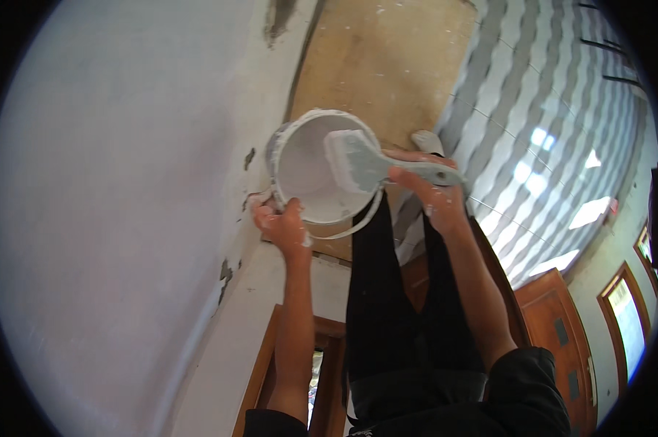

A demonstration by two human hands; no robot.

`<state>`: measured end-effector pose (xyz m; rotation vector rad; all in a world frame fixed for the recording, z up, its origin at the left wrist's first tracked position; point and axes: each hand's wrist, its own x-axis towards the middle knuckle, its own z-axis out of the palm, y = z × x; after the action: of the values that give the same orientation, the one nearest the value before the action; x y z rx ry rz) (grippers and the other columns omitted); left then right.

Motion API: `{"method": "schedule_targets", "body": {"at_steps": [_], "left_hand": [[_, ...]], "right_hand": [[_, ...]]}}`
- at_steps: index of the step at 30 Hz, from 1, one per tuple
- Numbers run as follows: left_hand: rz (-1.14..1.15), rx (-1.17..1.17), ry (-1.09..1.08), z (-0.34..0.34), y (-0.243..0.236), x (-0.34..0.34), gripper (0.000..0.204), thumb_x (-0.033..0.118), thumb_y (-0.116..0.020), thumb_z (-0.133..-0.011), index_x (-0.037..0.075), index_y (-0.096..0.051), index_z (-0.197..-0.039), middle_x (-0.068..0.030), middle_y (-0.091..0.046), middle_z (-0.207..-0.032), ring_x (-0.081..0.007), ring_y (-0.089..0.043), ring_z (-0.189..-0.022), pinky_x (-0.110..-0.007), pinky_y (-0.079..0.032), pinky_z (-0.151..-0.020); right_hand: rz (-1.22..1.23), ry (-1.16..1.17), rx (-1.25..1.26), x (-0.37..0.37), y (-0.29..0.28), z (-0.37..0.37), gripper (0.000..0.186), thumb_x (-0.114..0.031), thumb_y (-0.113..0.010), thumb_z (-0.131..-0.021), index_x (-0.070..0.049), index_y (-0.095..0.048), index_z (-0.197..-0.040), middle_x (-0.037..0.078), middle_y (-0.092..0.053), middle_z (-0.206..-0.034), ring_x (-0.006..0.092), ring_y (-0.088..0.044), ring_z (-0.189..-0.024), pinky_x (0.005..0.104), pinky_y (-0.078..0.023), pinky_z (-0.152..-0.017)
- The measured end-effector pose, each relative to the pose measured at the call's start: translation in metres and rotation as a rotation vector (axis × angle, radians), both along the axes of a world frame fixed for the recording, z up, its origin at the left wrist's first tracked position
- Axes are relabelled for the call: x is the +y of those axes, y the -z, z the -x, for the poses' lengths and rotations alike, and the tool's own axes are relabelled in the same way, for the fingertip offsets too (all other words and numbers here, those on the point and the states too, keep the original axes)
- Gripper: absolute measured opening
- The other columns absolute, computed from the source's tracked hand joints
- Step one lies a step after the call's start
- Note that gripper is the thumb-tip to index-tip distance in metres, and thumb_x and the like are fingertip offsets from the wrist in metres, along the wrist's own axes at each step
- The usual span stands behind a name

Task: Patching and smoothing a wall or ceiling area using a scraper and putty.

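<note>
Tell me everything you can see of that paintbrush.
The wide, flat paintbrush has a grey, perhaps plastic handle with a hole near its end. Its broad head is smeared with a whitish coating. The right hand grips the handle, and the bristle end points left over the mouth of the white bucket; contact between them is unclear.

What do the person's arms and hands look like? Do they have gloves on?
No gloves! The left hand and right hand are bare, with white smears on them. The left forearm and right forearm are bare too, poking out of a black left sleeve and a black right sleeve.
</note>
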<state>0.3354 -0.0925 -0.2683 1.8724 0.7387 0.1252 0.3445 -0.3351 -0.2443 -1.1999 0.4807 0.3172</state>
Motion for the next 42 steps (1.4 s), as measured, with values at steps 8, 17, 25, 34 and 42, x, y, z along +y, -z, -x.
{"method": "schedule_targets", "body": {"at_steps": [8, 17, 25, 34, 42], "left_hand": [[0.038, -0.031, -0.128, 0.005, 0.003, 0.010, 0.036, -0.011, -0.055, -0.064, -0.002, -0.046, -0.097, -0.0105, -0.056, -0.089, -0.0187, -0.056, -0.076, -0.028, -0.046, -0.067], [0.152, -0.002, -0.211, -0.002, 0.008, 0.001, 0.036, -0.014, -0.057, -0.061, 0.001, -0.042, -0.090, -0.0134, -0.059, -0.086, -0.0174, -0.059, -0.074, -0.027, -0.046, -0.063], [0.173, -0.019, -0.247, -0.009, 0.003, 0.005, 0.033, -0.013, -0.053, -0.060, 0.003, -0.045, -0.087, -0.0062, -0.053, -0.082, -0.0131, -0.051, -0.069, -0.024, -0.042, -0.060], [0.088, -0.029, -0.236, -0.005, 0.008, 0.025, 0.032, -0.013, -0.053, -0.060, 0.004, -0.041, -0.084, -0.0053, -0.050, -0.079, -0.0126, -0.049, -0.067, -0.024, -0.040, -0.057], [0.119, -0.014, -0.264, 0.004, 0.017, 0.046, 0.033, -0.013, -0.055, -0.060, 0.001, -0.044, -0.088, -0.0070, -0.052, -0.080, -0.0131, -0.050, -0.067, -0.025, -0.041, -0.059]], "right_hand": [[0.031, -0.091, 0.001, 0.016, 0.004, -0.010, 0.027, -0.011, -0.072, -0.082, 0.001, -0.070, -0.106, 0.005, -0.070, -0.090, 0.0087, -0.060, -0.081, 0.0217, -0.047, -0.077], [-0.115, -0.049, 0.020, 0.017, 0.021, -0.018, 0.028, -0.009, -0.069, -0.084, 0.005, -0.067, -0.108, 0.011, -0.070, -0.094, 0.0145, -0.064, -0.087, 0.0261, -0.049, -0.083], [0.066, -0.224, -0.014, 0.023, 0.025, -0.027, 0.028, -0.010, -0.071, -0.083, 0.003, -0.068, -0.108, 0.010, -0.070, -0.096, 0.0146, -0.064, -0.084, 0.0260, -0.050, -0.081], [-0.044, -0.106, 0.010, 0.039, 0.029, -0.028, 0.025, -0.012, -0.072, -0.083, 0.002, -0.070, -0.104, 0.009, -0.070, -0.090, 0.0119, -0.063, -0.081, 0.0249, -0.050, -0.076], [-0.338, 0.040, 0.118, 0.051, 0.028, -0.037, 0.037, -0.017, -0.068, -0.086, 0.007, -0.062, -0.112, 0.014, -0.067, -0.102, 0.0187, -0.065, -0.088, 0.0299, -0.052, -0.082]]}}
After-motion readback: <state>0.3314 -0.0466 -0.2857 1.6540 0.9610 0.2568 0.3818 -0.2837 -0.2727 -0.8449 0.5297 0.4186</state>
